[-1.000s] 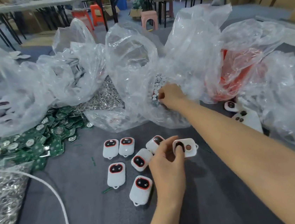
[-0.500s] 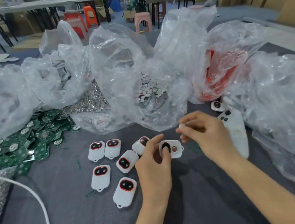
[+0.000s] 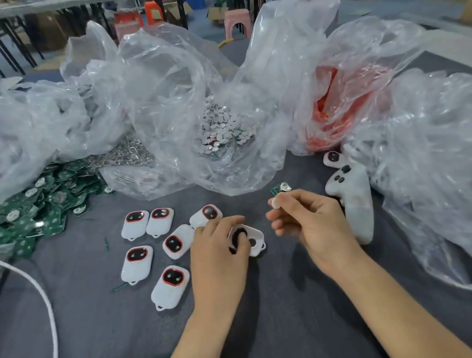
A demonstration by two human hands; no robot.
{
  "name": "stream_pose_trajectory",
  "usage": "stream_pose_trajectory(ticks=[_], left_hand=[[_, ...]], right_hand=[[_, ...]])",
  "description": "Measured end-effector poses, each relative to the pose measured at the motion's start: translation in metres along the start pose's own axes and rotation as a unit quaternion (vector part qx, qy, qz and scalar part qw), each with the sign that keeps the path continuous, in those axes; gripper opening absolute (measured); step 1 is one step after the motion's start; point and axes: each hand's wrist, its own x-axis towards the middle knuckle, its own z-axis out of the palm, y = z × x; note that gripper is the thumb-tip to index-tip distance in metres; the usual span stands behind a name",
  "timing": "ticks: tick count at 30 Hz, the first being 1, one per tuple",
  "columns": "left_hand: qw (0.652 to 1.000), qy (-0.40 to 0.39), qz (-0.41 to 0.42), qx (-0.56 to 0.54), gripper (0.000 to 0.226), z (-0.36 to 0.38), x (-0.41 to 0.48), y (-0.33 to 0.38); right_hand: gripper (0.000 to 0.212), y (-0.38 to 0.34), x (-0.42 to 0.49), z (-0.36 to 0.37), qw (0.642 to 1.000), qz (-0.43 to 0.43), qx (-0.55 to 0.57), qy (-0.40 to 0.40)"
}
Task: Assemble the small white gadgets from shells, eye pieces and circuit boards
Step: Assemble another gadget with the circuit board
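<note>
Drawn back, the right hand (image 3: 313, 223) pinches a disc (image 3: 275, 203); left hand (image 3: 218, 254) grips shell (image 3: 255, 240).

The right hand (image 3: 313, 223), which a second before had been reaching deep into the clear bag (image 3: 161, 105), came out of it and drew back toward the person. It ended up pinching a small white disc (image 3: 275, 203) between thumb and forefinger, just right of the white shell (image 3: 255, 240) that the left hand (image 3: 216, 248) held above the worktop (image 3: 100, 341).
</note>
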Motion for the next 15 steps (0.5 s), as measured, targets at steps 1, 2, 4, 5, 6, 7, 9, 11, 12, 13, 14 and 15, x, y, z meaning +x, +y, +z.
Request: stream_pose_trajectory(ticks=[1,2,4,5,6,7,9,11,12,13,14,15], left_hand=[[1.000,-0.005,-0.002,0.001,0.025,0.0002,0.0005,-0.0004],[1.000,-0.009,-0.002,0.003,0.025,0.0004,0.0009,-0.0004],[1.000,-0.012,-0.001,0.009,0.025,0.0008,0.0011,-0.0005],[1.000,-0.010,0.001,0.008,0.025,0.0006,0.0010,-0.0008],[1.000,-0.009,0.000,0.005,0.025,0.0002,0.0007,-0.0012],[1.000,-0.009,-0.003,0.000,0.025,-0.0004,0.0006,-0.0016],[1.000,-0.012,-0.012,-0.012,0.025,-0.0016,0.0009,-0.0022],[1.000,-0.013,-0.018,-0.017,0.024,-0.0023,0.0017,-0.0024],[1.000,-0.013,-0.020,-0.019,0.024,-0.0025,0.0020,-0.0023],[0.999,-0.013,-0.023,-0.021,0.023,-0.0026,0.0022,-0.0022],[0.999,-0.014,-0.025,-0.022,0.023,-0.0025,0.0022,-0.0022],[0.999,-0.014,-0.026,-0.023,0.023,-0.0024,0.0021,-0.0024]], right_hand=[[0.013,0.0001,0.0003,-0.0005,1.000,0.004,0.011,0.000],[0.010,0.0003,0.0004,-0.0006,1.000,0.006,0.017,-0.002],[0.007,0.0007,-0.0004,-0.0008,1.000,0.003,0.021,-0.013],[0.006,0.0009,-0.0009,-0.0006,0.999,0.002,0.026,-0.020],[0.006,0.0008,-0.0013,-0.0006,0.999,0.001,0.032,-0.026],[0.005,0.0006,-0.0017,-0.0006,0.999,0.001,0.035,-0.033],[0.006,0.0005,-0.0017,-0.0008,0.999,-0.004,0.027,-0.039],[0.012,0.0011,-0.0018,-0.0006,0.999,-0.012,0.001,-0.039],[0.015,0.0018,-0.0018,-0.0003,0.999,-0.016,-0.013,-0.037],[0.016,0.0025,-0.0021,0.0001,0.999,-0.021,-0.026,-0.035],[0.016,0.0031,-0.0023,0.0005,0.998,-0.024,-0.038,-0.034],[0.016,0.0034,-0.0026,0.0011,0.998,-0.025,-0.047,-0.032]])
